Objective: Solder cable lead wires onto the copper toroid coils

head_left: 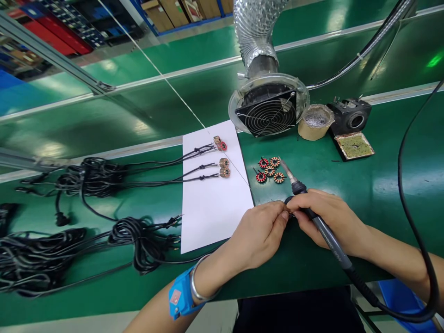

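My right hand [329, 217] is closed round a soldering iron [314, 217], its metal tip pointing up-left toward several small wound coils [269, 169] on the green bench. My left hand [258, 233] meets the right hand at the fingertips, pinching something small and dark that I cannot make out. A blue wrist strap [180, 293] and a metal bangle sit on my left wrist. Three coils with black leads attached [224, 167] lie on a white sheet [215, 203] to the left.
A fume extractor fan [268, 111] on a foil duct stands at the back. Right of it are a solder roll [315, 121], an iron stand [348, 115] and a sponge tray [354, 145]. Bundles of black cables [93, 178] cover the left bench. The iron's cord [416, 222] loops at right.
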A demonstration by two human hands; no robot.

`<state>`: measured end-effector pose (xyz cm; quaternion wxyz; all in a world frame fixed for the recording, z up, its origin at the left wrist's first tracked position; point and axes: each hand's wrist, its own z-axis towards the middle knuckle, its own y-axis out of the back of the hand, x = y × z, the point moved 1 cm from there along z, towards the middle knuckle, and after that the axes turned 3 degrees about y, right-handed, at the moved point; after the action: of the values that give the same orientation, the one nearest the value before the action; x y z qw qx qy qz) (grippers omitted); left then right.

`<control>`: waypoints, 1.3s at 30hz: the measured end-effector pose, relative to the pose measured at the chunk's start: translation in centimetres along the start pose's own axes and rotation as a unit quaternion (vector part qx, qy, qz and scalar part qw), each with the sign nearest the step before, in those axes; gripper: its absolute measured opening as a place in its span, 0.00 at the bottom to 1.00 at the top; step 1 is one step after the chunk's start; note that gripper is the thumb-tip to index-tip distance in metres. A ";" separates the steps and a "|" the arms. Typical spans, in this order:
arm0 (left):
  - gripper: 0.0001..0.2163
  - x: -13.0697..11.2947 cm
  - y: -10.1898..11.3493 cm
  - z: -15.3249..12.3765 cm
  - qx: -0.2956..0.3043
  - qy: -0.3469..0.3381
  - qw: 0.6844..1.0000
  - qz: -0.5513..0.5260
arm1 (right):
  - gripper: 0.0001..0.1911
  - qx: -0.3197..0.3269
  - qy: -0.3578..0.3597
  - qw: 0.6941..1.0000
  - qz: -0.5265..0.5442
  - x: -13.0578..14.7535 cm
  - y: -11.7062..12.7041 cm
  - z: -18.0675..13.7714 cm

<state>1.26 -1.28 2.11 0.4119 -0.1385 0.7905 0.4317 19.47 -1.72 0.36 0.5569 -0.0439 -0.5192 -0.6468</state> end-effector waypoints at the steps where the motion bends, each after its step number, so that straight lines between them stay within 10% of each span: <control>1: 0.12 0.0 -0.1 0.0 -0.004 -0.003 1.000 0.007 | 0.13 0.004 -0.005 1.000 0.000 0.0 0.0 -0.1; 39: 0.10 0.7 -1.2 -0.4 -0.058 -0.039 0.994 0.084 | 0.17 0.060 -0.036 0.998 -0.005 0.2 0.2 -0.7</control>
<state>1.30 -2.22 0.95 0.3956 -0.0784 0.7566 0.5147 19.87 -2.36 0.28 0.5359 -0.0310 -0.5771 -0.6154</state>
